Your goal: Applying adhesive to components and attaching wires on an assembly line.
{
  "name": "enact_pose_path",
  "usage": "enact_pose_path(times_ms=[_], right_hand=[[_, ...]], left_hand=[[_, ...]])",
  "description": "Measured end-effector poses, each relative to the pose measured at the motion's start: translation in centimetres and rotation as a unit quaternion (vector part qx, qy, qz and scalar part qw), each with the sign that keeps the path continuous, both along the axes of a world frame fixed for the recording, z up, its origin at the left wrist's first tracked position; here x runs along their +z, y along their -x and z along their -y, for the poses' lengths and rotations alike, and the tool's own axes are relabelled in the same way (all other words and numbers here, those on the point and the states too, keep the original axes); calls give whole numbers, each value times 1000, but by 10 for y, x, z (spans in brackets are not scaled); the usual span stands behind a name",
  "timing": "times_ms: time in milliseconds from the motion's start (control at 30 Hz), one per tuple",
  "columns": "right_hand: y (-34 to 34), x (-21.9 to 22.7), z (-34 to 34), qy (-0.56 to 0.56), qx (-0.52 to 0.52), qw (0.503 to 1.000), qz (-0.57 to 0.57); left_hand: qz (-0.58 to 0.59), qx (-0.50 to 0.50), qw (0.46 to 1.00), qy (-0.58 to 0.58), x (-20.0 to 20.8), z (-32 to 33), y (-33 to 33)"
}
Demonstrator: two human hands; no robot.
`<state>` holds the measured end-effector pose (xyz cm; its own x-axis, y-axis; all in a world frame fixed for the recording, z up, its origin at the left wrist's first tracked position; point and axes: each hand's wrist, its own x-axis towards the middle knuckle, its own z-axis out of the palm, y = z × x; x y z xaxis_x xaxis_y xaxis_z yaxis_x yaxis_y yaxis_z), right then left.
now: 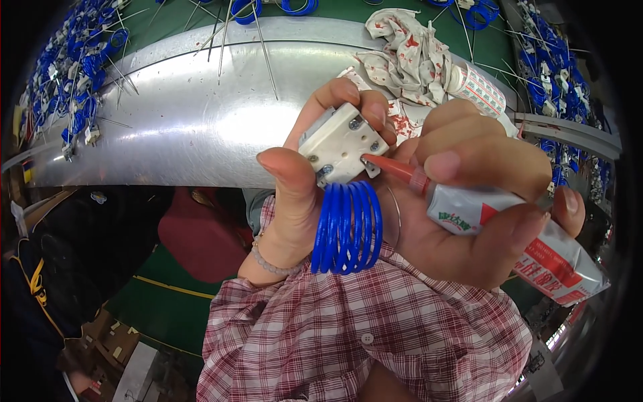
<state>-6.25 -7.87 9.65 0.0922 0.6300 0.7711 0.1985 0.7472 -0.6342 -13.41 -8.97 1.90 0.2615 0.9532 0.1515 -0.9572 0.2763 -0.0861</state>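
Observation:
My left hand (292,194) is closed around a small white block (343,142) with metal screws set in its face, thumb on one side and fingers behind. From the block hangs a coil of blue wire (345,228), looped several times. My right hand (495,157) grips a silver squeeze tube (462,204) with red printing. The tube's red pointed nozzle (398,167) reaches the block's lower right edge, its tip at or very near a screw hole there. A thin pale wire curves beside the coil.
Behind my hands runs a shiny metal bench edge (181,114). On it lie a crumpled red-stained cloth (408,53) and a white printed bottle (479,90) on its side. Blue-wired parts with metal rods (74,87) crowd the left, far and right sides. A dark red seat (201,231) stands lower left.

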Motion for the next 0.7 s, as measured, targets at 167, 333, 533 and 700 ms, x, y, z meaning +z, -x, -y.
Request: enact_pose_path(times_ms=[167,333,533,700], right_hand=[[-13,-9,-5,-25,37,999,-14],[-11,-12,-10,-35,40,995,-86],[11,-15,-14,1,-37,979,-201],[15,-9,-16,18,-86,975,-205]], left_hand=[[23,-38,999,11,18,-2,12],[-23,-109,994,23,29,-11,24],[-42,-99,994,31,26,-11,29],[-51,-150,986,45,36,-13,28]])
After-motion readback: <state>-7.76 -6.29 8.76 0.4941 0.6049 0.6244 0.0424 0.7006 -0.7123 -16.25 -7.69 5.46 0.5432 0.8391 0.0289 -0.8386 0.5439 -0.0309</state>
